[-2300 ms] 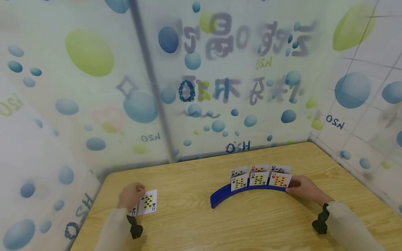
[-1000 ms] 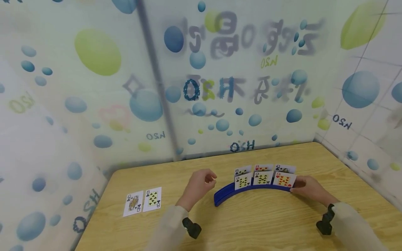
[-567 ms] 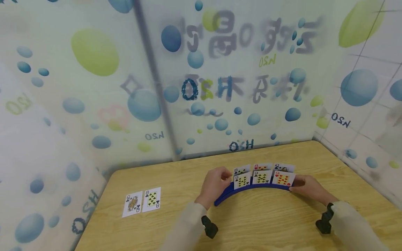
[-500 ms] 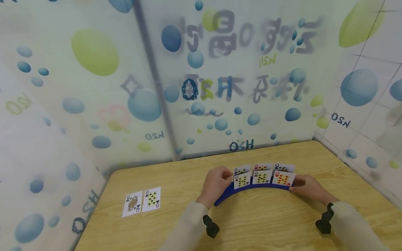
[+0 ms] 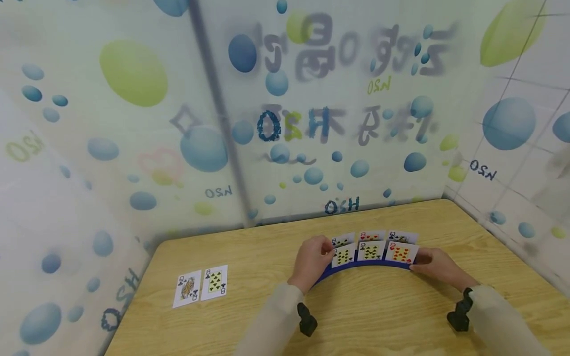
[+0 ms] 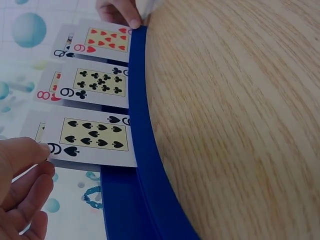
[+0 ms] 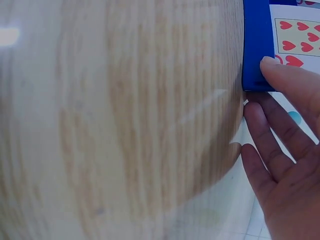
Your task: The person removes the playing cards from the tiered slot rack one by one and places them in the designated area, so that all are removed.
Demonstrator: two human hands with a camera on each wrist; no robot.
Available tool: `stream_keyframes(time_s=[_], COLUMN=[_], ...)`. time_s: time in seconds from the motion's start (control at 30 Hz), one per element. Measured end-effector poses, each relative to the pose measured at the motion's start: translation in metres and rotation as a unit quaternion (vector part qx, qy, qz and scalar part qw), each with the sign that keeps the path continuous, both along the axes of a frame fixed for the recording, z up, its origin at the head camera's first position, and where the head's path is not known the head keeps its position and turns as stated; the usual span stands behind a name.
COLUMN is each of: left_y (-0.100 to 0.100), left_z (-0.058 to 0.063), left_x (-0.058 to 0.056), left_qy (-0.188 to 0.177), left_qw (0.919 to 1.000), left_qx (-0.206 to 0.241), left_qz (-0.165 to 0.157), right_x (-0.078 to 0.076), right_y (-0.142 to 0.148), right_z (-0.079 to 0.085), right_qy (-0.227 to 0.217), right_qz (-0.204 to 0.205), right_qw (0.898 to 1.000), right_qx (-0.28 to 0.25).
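A curved blue card holder (image 5: 376, 263) bears two rows of upright playing cards. In front stand the nine of spades (image 6: 95, 135), nine of clubs (image 6: 100, 84) and nine of hearts (image 6: 107, 42). Behind them show the tops of a black eight (image 5: 342, 240), an eight of hearts (image 5: 372, 236) and a black queen (image 5: 403, 237). My left hand (image 5: 311, 259) pinches the upper left corner of the nine of spades, thumb in front. At the holder's right end, my right hand (image 5: 438, 267) grips it with the thumb on its front edge and fingers behind.
On the left of the wooden table (image 5: 249, 306) lie a queen of clubs (image 5: 187, 289) and an eight of clubs (image 5: 214, 283), face up side by side. A patterned curtain (image 5: 285, 148) closes off the table's far side.
My left hand has left the two cards on the table, moved right to the holder, and now takes the nine of spades by its corner. My right hand keeps its grip on the holder's end.
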State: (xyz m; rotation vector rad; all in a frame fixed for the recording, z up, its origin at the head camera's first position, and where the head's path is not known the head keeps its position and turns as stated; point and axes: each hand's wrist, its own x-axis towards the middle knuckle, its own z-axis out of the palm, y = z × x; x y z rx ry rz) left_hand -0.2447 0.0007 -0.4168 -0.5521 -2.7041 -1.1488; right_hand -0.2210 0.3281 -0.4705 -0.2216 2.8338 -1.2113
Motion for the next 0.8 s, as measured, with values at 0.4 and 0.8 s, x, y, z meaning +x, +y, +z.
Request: stream_keyframes(time_s=[0.4,0.8], left_y=[0.002,-0.0012], left_z=[-0.0054,-0.0051], left_x=[0.002,0.0029], left_qy=[0.01,0.008], left_qw=[0.9998,0.9997], left_qx=[0.016,0.012], left_qz=[-0.011,-0.021], right_x=[0.0004,0.0013], right_y=[0.0,-0.001], right_z=[0.0002,0.0013], right_qy=[-0.006,-0.008], right_qz=[0.001,0.001], right_qw=[1.0,1.0], right_qx=[-0.012,-0.013])
